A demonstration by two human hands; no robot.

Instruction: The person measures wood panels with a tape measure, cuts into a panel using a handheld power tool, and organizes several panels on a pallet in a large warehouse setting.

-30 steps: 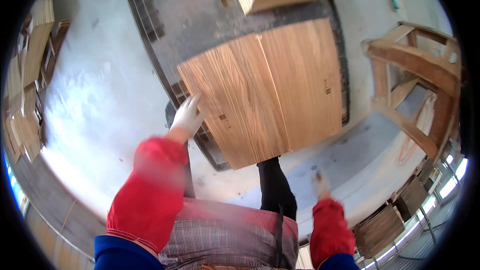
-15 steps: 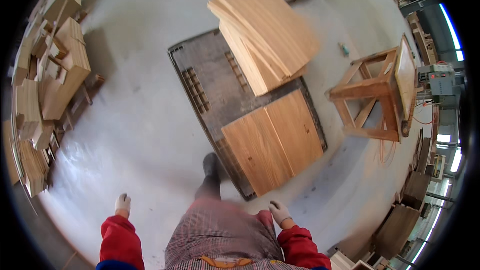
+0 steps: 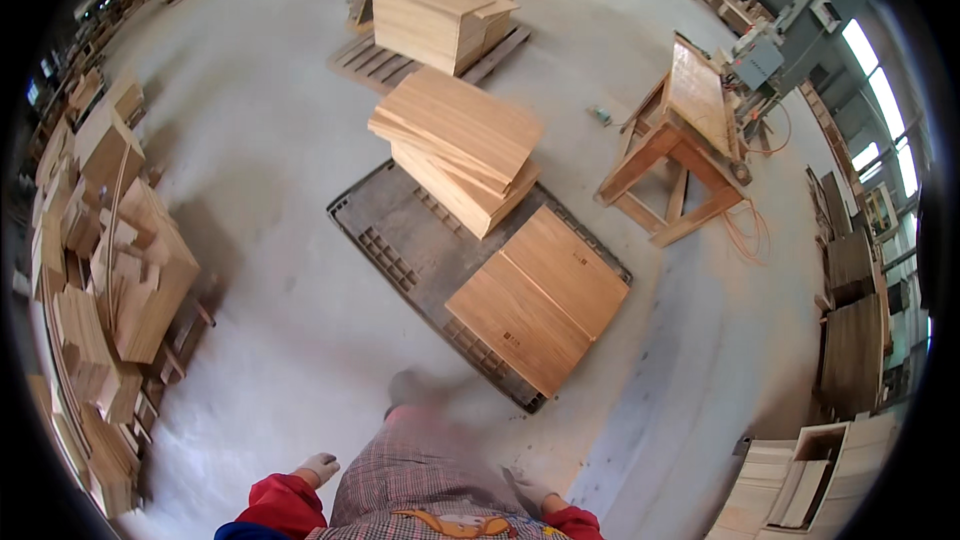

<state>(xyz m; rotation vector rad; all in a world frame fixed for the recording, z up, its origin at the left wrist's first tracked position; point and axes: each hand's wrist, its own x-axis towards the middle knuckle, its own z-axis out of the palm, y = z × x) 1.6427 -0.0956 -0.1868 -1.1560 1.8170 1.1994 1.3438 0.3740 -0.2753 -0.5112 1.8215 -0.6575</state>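
I look down on a pale grey concrete floor (image 3: 260, 190) in a big workshop, with windows running along the right wall. A dark plastic pallet (image 3: 400, 240) lies in front of me, and on its near end rests a flat wooden panel (image 3: 540, 305) made of two boards side by side. On the far end of the same pallet sits one fanned stack of panels (image 3: 460, 145). Behind it a second, squarer stack (image 3: 440, 10) stands on a wooden pallet (image 3: 375, 60), so I count two pallets and two stacks. To the right stands one wooden trestle stand (image 3: 675, 155) with a board leaning on top. Piles of offcuts (image 3: 110, 260) crowd the left edge, and light boards (image 3: 790, 485) lie at the lower right. My left hand (image 3: 318, 467) in a white glove hangs by my side, fingers loosely curled, holding nothing. My right hand (image 3: 527, 488), also gloved, hangs low and empty too; it is blurred, so I cannot tell how its fingers are set. Both hands are well apart from the flat panel.
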